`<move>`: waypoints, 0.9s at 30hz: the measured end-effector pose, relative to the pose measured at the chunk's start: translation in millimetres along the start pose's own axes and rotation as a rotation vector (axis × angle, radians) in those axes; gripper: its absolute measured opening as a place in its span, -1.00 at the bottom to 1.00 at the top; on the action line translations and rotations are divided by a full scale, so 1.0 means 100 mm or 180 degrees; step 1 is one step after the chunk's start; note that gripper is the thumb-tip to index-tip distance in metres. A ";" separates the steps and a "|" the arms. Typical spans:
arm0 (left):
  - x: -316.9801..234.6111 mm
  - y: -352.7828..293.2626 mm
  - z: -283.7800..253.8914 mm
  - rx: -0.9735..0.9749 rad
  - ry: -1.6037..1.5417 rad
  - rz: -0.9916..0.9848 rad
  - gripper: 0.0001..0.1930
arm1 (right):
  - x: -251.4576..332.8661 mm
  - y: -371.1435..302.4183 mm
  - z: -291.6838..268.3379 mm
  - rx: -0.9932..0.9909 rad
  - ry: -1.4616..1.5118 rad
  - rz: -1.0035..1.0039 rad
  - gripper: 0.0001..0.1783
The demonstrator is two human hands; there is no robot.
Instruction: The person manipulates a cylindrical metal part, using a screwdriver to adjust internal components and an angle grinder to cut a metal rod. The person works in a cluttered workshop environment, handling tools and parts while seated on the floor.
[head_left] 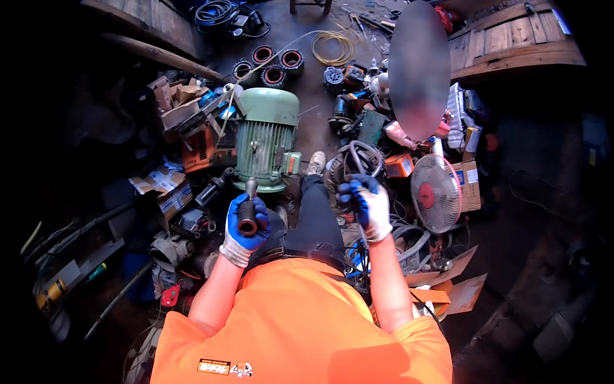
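My left hand (244,230), in a blue and white glove, grips a dark cylindrical tool handle (248,216) whose thin end points toward a large green electric motor (267,137) just ahead. My right hand (366,206), gloved the same way, is closed on a grey cable (364,157) that loops up in front of it. My dark-trousered leg (316,211) stretches between both hands toward the motor, ending in a pale shoe (315,163).
Several wound stator rings (274,66) lie beyond the motor, near a yellow wire coil (332,46). A small fan (436,192), cardboard boxes (470,185) and motor parts crowd the right. Boxes and scrap (167,185) pile on the left. Wooden planks (511,38) stand at the back.
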State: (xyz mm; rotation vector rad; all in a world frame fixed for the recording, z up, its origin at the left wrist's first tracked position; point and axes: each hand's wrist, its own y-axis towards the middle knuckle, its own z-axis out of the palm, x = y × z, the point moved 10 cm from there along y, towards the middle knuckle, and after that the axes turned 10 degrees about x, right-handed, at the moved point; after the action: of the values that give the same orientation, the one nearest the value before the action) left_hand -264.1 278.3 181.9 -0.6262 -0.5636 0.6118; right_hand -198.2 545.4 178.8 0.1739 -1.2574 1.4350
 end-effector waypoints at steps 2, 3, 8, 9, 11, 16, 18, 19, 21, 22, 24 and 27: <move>0.07 0.02 0.07 0.0146 -0.0196 -0.0027 -0.80 | 0.03 0.08 0.28 0.0227 -0.0135 0.0240 -0.77; 0.08 0.03 0.10 0.0205 -0.0296 0.0007 -0.80 | 0.01 0.12 0.41 0.0319 -0.0208 0.0344 -0.76; 0.11 -0.01 0.13 0.0366 -0.0210 0.0085 -0.78 | -0.31 0.23 0.93 0.0586 -0.0114 0.0762 -0.84; 0.13 -0.03 0.15 0.0390 -0.0257 0.0129 -0.78 | -0.33 0.22 1.03 0.0598 -0.0207 0.0751 -0.86; 0.15 -0.07 0.24 0.0529 -0.0421 0.0182 -0.76 | -0.52 0.21 1.15 0.0648 -0.0435 0.0713 -0.87; 0.18 -0.22 0.26 0.0846 -0.0854 0.0046 -0.77 | -0.67 0.03 1.44 0.0894 -0.1064 0.0451 -0.88; 0.13 -0.28 0.19 0.1030 -0.0732 0.0038 -0.77 | -0.61 -0.06 1.64 0.1087 -0.1026 0.0436 -0.86; 0.09 -0.32 0.14 0.1070 -0.0769 0.0170 -0.78 | -0.74 -0.06 1.60 0.1240 -0.1374 0.0450 -0.86; -0.04 -0.43 0.08 0.1195 -0.0483 0.0532 -0.79 | -0.91 -0.21 1.73 0.1493 -0.1483 0.0685 -0.84; -0.04 -0.49 0.06 0.1123 -0.0459 0.0550 -0.80 | -0.95 -0.30 1.75 0.1477 -0.1824 0.0858 -0.84; 0.01 -0.59 -0.04 0.0939 -0.0417 0.0441 -0.81 | -0.98 -0.41 1.82 0.1757 -0.2187 0.1183 -0.80; 0.02 -0.74 -0.10 0.1359 -0.0386 0.0250 -0.68 | -0.99 -0.43 1.95 0.2650 -0.2704 0.1543 -0.74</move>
State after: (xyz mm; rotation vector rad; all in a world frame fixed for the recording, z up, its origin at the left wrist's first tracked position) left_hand -230.4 227.7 225.9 -0.2103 -0.5021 0.8200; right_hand -234.9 327.9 213.3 1.2081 -1.3056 2.3910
